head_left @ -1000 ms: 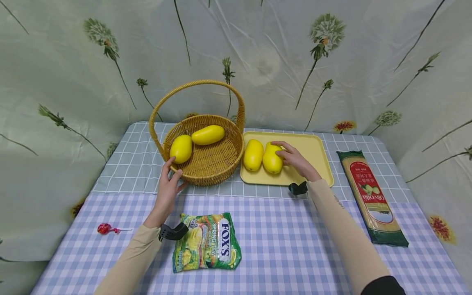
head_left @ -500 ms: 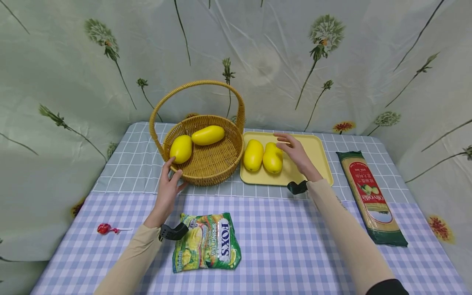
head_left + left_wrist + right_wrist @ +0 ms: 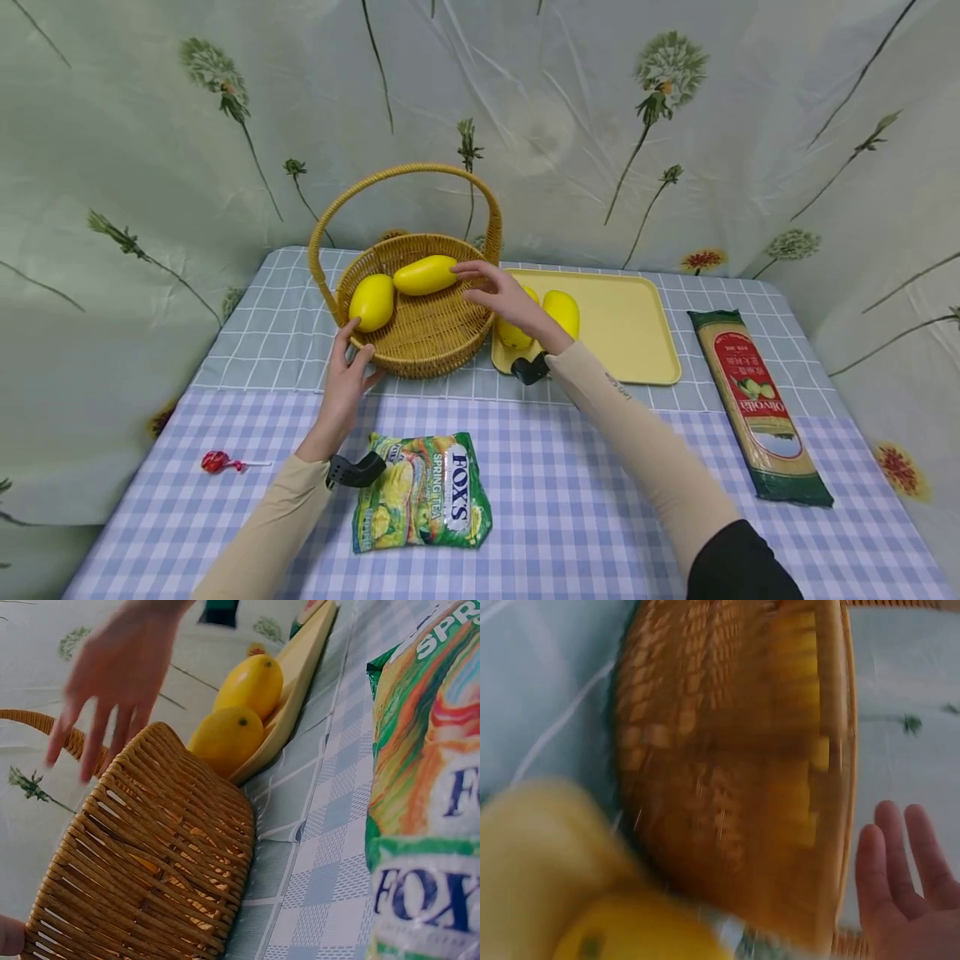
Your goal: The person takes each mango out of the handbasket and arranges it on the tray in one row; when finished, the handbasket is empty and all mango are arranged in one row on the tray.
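A wicker basket with a tall hooped handle stands at the back of the table. Inside it lie two yellow mangoes, one at the left and one at the back. My left hand grips the basket's front-left rim. Over the basket's right side reaches my right hand, its fingers extended and holding nothing. Two more mangoes rest on the yellow tray to the right; my right hand and wrist partly cover the nearer-left one, while the other shows beside my wrist.
A green Fox's candy bag lies in front of the basket. To its left is a red lollipop. A long Olivoilà pasta packet lies along the right side. A floral curtain hangs behind the table.
My right hand has let go of the right-hand mango on the tray, lifted off it and moved left over the basket's edge. My left hand stays at the rim.
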{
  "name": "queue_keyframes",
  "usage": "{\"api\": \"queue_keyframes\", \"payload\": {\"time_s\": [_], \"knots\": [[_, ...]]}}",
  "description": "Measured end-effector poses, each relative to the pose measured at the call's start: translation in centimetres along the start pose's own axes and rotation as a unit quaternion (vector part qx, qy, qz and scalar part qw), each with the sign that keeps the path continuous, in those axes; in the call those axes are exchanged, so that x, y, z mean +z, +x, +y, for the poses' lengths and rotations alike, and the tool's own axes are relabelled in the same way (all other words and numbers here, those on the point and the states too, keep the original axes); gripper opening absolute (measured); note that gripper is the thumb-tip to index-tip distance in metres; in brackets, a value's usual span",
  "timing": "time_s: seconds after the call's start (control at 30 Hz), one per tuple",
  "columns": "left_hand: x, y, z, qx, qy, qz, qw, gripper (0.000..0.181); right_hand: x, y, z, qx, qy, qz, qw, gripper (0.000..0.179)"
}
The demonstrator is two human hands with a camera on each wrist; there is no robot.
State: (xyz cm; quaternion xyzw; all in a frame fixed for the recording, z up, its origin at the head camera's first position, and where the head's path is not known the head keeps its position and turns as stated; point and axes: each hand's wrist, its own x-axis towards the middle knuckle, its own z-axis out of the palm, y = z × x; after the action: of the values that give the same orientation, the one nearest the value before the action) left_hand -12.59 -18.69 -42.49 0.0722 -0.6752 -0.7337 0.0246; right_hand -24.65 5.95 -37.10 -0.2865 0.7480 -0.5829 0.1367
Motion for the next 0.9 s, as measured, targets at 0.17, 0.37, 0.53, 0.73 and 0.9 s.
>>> {"api": "queue_keyframes", "payload": {"time_s": [0.17,0.37,0.53,0.73,0.9], "knots": [[0.0,0.1,-0.1,0.002,0.005,-0.002,1.0000,0.054,3.7,2.7,-0.6,0.012,-0.026,-0.044,0.9986,0.042],[-0.2,0.3,-0.2,0.001,0.005,-0.004,1.0000,0.054,7.3,4.8,-1.3,0.046,-0.017,-0.070,0.9963,0.046],[-0.1,0.3,-0.3,0.005,0.009,-0.003,0.9999,0.053,9.2,5.8,-1.2,0.075,-0.003,-0.084,0.9936,0.050],[0.0,0.3,-0.3,0.006,0.006,-0.001,1.0000,0.053,10.6,6.6,-1.2,0.121,0.003,-0.074,0.9898,0.052],[-0.1,0.2,-0.3,0.009,0.004,-0.003,0.9999,0.055,11.1,6.7,-1.1,0.130,-0.025,-0.073,0.9885,0.049]]}}
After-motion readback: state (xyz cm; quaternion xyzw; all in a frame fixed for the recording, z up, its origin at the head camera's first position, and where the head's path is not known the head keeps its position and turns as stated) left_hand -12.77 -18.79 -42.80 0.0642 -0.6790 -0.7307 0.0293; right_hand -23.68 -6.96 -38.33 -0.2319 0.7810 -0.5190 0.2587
